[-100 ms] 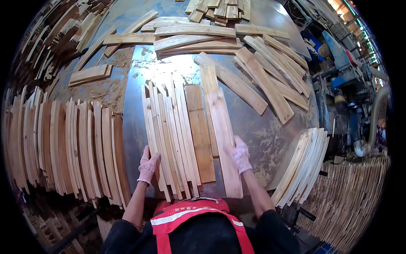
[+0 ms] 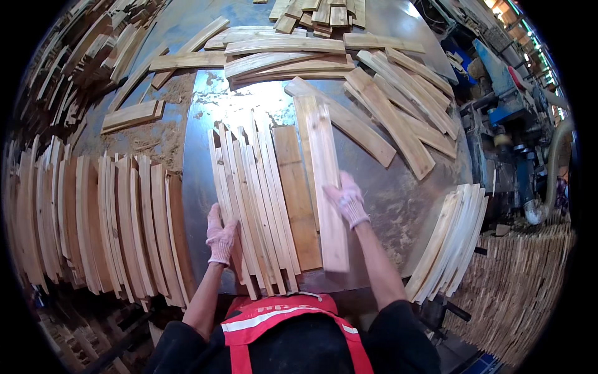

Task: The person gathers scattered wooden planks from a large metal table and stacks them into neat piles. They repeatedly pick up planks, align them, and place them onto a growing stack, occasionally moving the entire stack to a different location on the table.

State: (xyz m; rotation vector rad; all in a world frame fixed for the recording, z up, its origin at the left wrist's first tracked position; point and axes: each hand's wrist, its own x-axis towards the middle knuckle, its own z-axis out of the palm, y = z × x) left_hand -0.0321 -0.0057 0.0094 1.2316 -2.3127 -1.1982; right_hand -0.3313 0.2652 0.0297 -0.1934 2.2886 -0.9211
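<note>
My right hand (image 2: 346, 199), in a light knitted glove, grips the right edge of a pale wooden board (image 2: 329, 206), its thumb on the upper face. That board lies lengthwise over the right side of another flat board (image 2: 305, 112). To its left is a wider brown board (image 2: 296, 199) lying flat. Beyond that, several narrow boards (image 2: 254, 206) stand on edge, side by side, in a row on the metal table (image 2: 202, 168). My left hand (image 2: 221, 235), gloved too, is against the outer left side of this row, its fingers extended.
Loose boards (image 2: 392, 118) lie crisscrossed at the far right, with more boards (image 2: 286, 47) across the back. Upright boards (image 2: 118, 224) line the left side. A small stack (image 2: 445, 243) stands at the right edge, near blue machinery (image 2: 498, 118). Sawdust (image 2: 168, 90) covers part of the table.
My right hand has moved away from my body, and the pale board has slid forward with it. My left hand has shifted slightly along the row.
</note>
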